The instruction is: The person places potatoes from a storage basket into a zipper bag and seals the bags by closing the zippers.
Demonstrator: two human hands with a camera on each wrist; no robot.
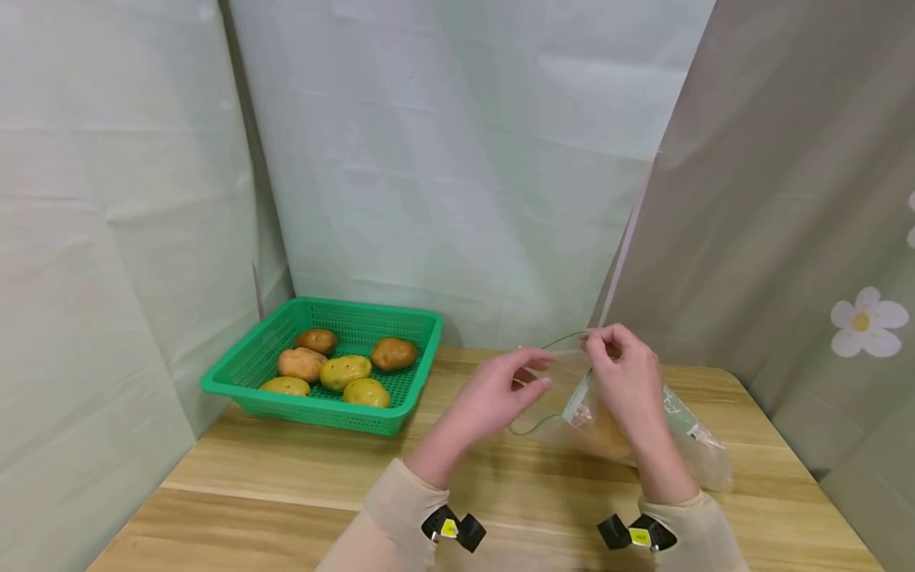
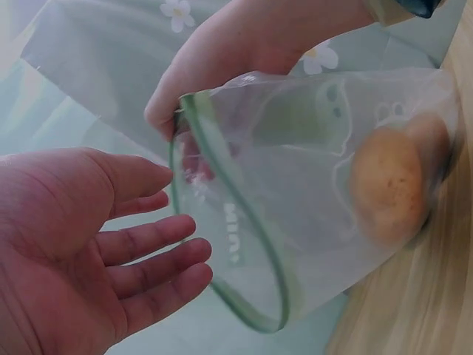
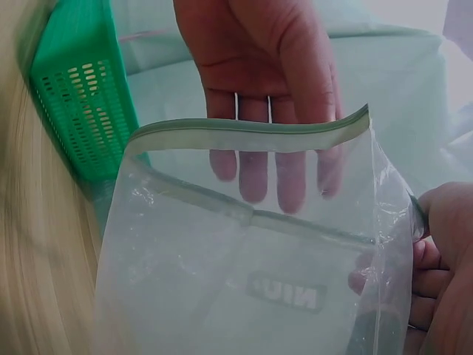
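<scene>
Clear glossy plastic bag (image 1: 686,445), perforated plastic basket (image 1: 243,381) (green), matt wooden table (image 1: 286,477)

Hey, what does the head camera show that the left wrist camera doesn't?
Only the head view shows the green basket holding six potatoes, the wooden table, and both sleeves. Only the left wrist view shows the left hand's open palm up close and white lettering on the bag. Both show the clear zip bag, a potato inside it, and the right hand pinching the bag's rim.
</scene>
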